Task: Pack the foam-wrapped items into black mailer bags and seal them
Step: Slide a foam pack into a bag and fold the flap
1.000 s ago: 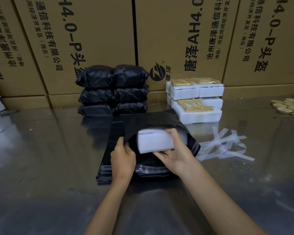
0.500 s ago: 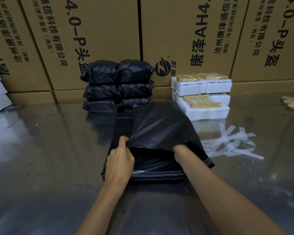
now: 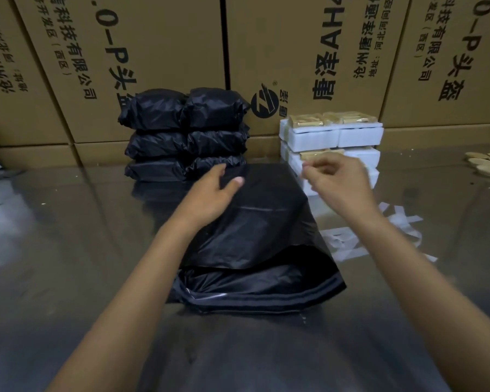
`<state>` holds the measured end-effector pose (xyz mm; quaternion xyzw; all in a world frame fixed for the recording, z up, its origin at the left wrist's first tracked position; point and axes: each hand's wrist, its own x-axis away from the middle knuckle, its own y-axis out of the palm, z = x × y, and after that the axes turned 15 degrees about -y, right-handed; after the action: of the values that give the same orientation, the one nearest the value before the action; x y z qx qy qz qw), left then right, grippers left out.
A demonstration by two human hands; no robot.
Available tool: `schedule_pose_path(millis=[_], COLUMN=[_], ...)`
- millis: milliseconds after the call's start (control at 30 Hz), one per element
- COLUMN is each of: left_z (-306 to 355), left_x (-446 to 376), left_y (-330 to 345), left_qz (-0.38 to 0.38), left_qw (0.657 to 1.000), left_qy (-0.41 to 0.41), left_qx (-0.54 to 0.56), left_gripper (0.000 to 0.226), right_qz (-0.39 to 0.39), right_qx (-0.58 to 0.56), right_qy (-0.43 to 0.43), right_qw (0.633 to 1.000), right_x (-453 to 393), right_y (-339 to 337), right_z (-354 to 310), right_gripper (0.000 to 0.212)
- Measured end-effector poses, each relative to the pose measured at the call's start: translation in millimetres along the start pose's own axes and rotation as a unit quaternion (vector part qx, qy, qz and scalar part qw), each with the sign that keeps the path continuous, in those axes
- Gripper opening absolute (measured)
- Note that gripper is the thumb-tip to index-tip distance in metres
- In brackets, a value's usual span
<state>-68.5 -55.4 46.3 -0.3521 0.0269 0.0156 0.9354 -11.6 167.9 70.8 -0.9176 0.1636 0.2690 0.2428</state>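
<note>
On the steel table (image 3: 68, 250), left hand (image 3: 210, 193) presses the black mailer bag (image 3: 252, 236)

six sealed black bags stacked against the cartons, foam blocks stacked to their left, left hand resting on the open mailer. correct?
Not quite. The head view shows the foam blocks stacked to the right of the sealed black bags, not the left. The rest holds: six bags against the cartons, and the left hand resting on the open mailer.
</note>
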Motion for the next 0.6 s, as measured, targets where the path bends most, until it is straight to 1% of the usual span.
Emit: schedule_pose_path(millis=[33, 67, 100, 133, 167, 200, 267, 333, 400, 500, 600], left_z=[3.9, 3.3, -3.2, -12.8, -22.8, -32.4, -49.0, -66.2, -79.7, -77.6, -74.8], left_x=[-11.8, -20.6, -27.5, -33.1, -37.0, -39.1, -39.2, -30.8, -22.3, -15.6, -8.3], left_y=[12.9, 26.5, 39.8, 51.2, 59.9, 65.0, 67.1, 67.9, 71.3, 75.1, 72.0], left_qz=[-0.047, -0.085, -0.112, -0.126, -0.130, -0.128, -0.126, -0.115, -0.073, -0.063, -0.068], left_qw=[0.999, 0.995, 0.991, 0.987, 0.984, 0.985, 0.985, 0.981, 0.979, 0.979, 0.977], left_qy=[-0.020, -0.045, -0.069, -0.091, -0.106, -0.107, -0.077, -0.024, 0.014, 0.004, -0.006], left_qx=[-0.003, -0.017, -0.036, -0.046, -0.050, -0.055, -0.092, -0.154, -0.187, -0.194, -0.202], left_gripper=[0.081, 0.091, 0.095, 0.095, 0.093, 0.090, 0.088, 0.085, 0.081, 0.078, 0.078], right_qz=[-0.016, -0.062, -0.103, -0.127, -0.130, -0.123, -0.113, -0.128, -0.125, -0.108, -0.128], right_qx=[0.045, 0.058, 0.046, 0.046, 0.069, 0.118, 0.190, 0.209, 0.212, 0.231, 0.221], right_qy=[-0.006, 0.002, 0.020, 0.032, 0.025, 0.011, -0.014, -0.035, -0.059, -0.081, -0.069], right_qw=[0.999, 0.996, 0.993, 0.990, 0.989, 0.985, 0.975, 0.969, 0.967, 0.964, 0.964], right_x=[-4.3, -3.1, 1.7, 7.4, 11.7, 14.8, 15.9, 21.7, 32.3, 35.5, 39.1], right_y=[11.8, 24.2, 37.0, 48.4, 58.1, 64.1, 67.3, 64.4, 62.2, 62.5, 56.0], right_z=[15.1, 34.2, 52.1, 69.3, 85.7, 99.7, 113.8, 121.0, 125.0, 125.4, 119.8], right_gripper=[0.038, 0.056, 0.070, 0.078, 0.084, 0.088, 0.095, 0.097, 0.091, 0.081, 0.079])
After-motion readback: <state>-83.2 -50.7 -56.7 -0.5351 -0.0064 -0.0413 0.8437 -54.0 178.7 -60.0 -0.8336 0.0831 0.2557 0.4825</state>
